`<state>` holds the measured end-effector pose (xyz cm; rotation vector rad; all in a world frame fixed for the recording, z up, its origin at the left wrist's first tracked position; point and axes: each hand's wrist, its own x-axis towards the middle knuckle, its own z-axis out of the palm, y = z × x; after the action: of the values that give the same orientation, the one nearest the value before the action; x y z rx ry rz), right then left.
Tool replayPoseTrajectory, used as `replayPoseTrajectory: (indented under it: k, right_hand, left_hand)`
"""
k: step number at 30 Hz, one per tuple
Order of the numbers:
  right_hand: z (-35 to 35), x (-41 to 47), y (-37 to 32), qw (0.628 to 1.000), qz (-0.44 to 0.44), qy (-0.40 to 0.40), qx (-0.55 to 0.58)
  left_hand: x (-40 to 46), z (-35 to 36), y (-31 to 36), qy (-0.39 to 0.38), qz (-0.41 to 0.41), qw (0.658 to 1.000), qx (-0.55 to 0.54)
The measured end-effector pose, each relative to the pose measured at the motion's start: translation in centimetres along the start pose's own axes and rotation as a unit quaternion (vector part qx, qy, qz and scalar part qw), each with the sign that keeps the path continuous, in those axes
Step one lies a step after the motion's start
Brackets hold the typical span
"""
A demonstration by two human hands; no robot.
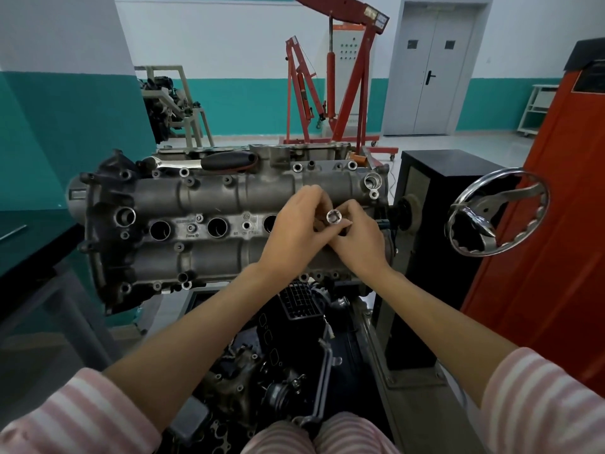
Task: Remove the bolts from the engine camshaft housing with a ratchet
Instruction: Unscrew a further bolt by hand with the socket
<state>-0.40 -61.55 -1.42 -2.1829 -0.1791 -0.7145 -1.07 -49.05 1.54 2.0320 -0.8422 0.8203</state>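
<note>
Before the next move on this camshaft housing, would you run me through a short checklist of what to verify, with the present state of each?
1. Socket in hand: ok, the right hand pinches it, open end facing the camera.
2. Left hand free to help: ok, its fingers meet the right hand at the socket.
3. Ratchet fitted with socket: not ok, it lies on the far side of the engine, in neither hand.
4. Socket size matches bolts: cannot tell.
5. Camshaft housing reachable: ok, its top faces the person.
6. Bolts left to remove: cannot tell, the holes are too small to read.
</note>
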Motion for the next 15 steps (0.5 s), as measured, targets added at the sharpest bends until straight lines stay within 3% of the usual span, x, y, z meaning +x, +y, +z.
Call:
replayPoseTrajectory:
  k: [4, 9, 12, 15]
  right_hand:
    - [0.1, 0.0, 0.1, 1.0, -0.015, 0.0, -0.019]
    - [-0.1, -0.1, 0.1, 0.999, -0.04, -0.009, -0.011]
    - [-0.2, -0.1, 0.1, 1.0, -0.012, -0.022, 0.004]
    - [0.0, 0.0, 0.2, 1.0, 0.006, -0.013, 0.008]
  left_hand:
    - [-0.7, 0.2, -0.2, -0.074, 0.064, 0.995, 0.009]
    - [-0.6, 0.2, 0.2, -0.022, 0.037, 0.999, 0.003]
    - [0.2, 0.2, -0.1, -0.017, 0.005, 0.999, 0.03]
    - [0.0, 0.2, -0.2, -0.045, 0.025, 0.999, 0.015]
